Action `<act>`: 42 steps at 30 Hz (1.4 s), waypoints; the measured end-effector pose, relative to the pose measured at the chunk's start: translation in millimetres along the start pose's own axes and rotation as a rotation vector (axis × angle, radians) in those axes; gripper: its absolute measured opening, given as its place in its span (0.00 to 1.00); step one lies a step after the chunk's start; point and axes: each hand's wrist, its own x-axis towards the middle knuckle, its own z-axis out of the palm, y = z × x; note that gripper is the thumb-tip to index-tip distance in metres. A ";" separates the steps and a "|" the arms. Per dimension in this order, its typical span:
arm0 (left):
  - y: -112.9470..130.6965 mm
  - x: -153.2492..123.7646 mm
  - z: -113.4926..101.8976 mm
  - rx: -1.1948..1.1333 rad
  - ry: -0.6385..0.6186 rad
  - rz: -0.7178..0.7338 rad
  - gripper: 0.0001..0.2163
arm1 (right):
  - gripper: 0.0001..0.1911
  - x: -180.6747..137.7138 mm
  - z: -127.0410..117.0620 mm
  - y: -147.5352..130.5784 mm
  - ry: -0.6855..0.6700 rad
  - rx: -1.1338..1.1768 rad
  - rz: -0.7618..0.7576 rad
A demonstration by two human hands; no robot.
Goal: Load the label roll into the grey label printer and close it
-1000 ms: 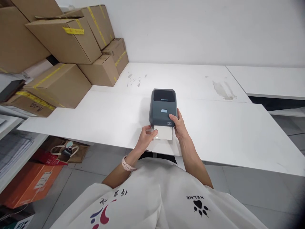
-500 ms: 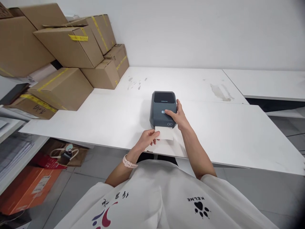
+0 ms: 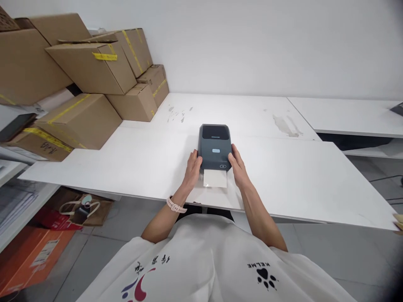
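Note:
A dark grey label printer (image 3: pixel 215 147) stands on the white table in front of me. From its front slot sticks out a white paper label (image 3: pixel 215 178), lying just above the tabletop. My left hand (image 3: pixel 192 170) grips the printer's left side, thumb along the front corner. Against the right side, my right hand (image 3: pixel 238 167) holds it the same way, thumb on the front right corner and fingers along the wall. The printer is thus clasped between both hands. Some fingertips are hidden along its sides.
Several taped cardboard boxes (image 3: pixel 91 67) are stacked at the table's back left. The white table (image 3: pixel 283 176) has peeled patches. An orange box (image 3: pixel 34 256) and a paper bag (image 3: pixel 100 209) stand below on the left. A lower shelf (image 3: pixel 371 149) is at the right.
My left hand has let go of the paper label and moved up to the printer's left side. My right thumb has left the light button on top for the right front corner.

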 end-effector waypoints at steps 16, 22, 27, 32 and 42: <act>45.2 97.2 -18.3 0.640 0.068 0.003 0.32 | 0.52 133.1 13.8 -74.7 0.094 -0.201 -0.358; 41.1 113.2 -14.4 0.814 -0.108 -0.080 0.28 | 0.46 140.5 9.5 -97.1 0.251 -0.439 -0.663; 37.5 119.9 -11.8 0.838 -0.122 -0.057 0.21 | 0.20 102.1 14.7 -95.3 0.040 -0.852 -0.720; 31.8 121.1 -10.0 0.861 -0.113 -0.046 0.19 | 0.38 110.4 44.4 -66.9 -0.469 -1.302 -0.345; 25.9 120.2 -9.4 0.805 -0.080 -0.054 0.22 | 0.52 101.2 -19.1 -88.9 -0.570 -0.601 -0.322</act>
